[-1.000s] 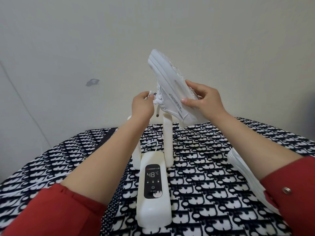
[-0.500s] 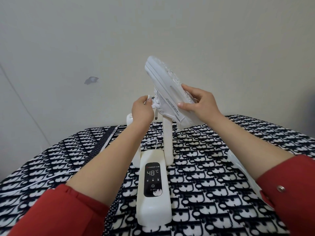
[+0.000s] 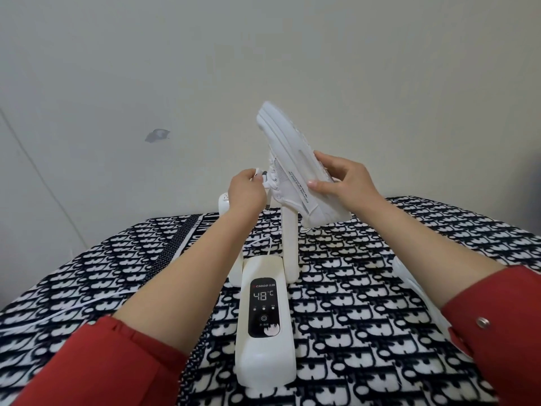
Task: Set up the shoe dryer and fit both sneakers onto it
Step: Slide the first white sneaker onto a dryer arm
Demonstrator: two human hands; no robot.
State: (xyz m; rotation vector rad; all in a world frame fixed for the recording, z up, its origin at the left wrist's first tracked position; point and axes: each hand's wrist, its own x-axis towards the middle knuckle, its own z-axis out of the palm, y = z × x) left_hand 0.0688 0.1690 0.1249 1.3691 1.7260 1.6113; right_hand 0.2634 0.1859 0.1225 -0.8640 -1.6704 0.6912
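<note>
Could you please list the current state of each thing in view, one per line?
shoe dryer: switched on, display reads 48°C
right tube: upright, sneaker over its top
left tube: bare
sneaker: tilted, sole up, held
second sneaker: lying on the bedspread
left hand: pinching the laces
right hand: gripping the sneaker

Your right forearm covers most of the second sneaker (image 3: 409,276); only a white strip of its edge shows. Your left hand (image 3: 244,193) hides most of the dryer's left tube (image 3: 224,202). The small print along the held sneaker (image 3: 292,168) is too fine to read, perhaps lettering.
</note>
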